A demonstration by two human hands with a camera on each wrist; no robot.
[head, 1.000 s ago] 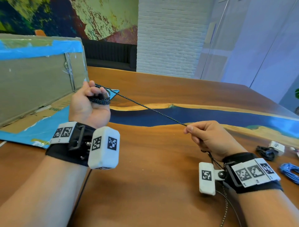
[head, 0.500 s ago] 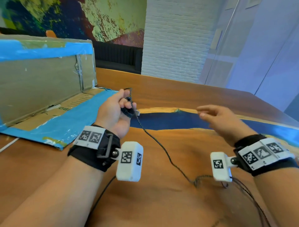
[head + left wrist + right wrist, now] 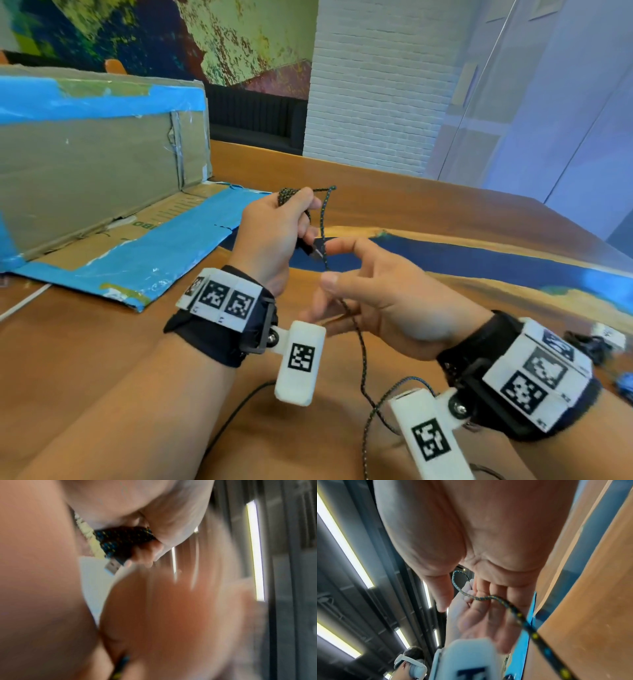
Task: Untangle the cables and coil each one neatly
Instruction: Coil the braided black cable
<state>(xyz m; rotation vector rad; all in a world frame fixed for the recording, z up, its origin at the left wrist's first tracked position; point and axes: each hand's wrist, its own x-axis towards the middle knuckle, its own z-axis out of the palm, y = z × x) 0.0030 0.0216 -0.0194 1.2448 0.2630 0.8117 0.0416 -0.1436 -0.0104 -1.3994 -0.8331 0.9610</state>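
My left hand (image 3: 298,219) is raised over the table and grips a small coil of the black braided cable (image 3: 286,197). In the left wrist view the coil (image 3: 123,539) sits in the curled fingers, and a metal USB plug (image 3: 112,566) pokes out below them. From the coil the cable loops over and drops past my right hand (image 3: 334,263), which is close to the right of the left hand. The right hand's thumb and fingers are spread, and the cable (image 3: 488,597) lies across the straight fingers. The slack (image 3: 362,359) hangs down to the table.
A wooden table (image 3: 445,212) with a blue resin stripe. An opened cardboard box (image 3: 85,164) with blue tape stands at the left. At the right edge lie a bundled black cable with a white plug (image 3: 592,342) and a blue cable (image 3: 625,389).
The right hand let go of the taut cable, which went slack onto the table. It then moved left up to the left hand, and the cable now runs across its fingers.
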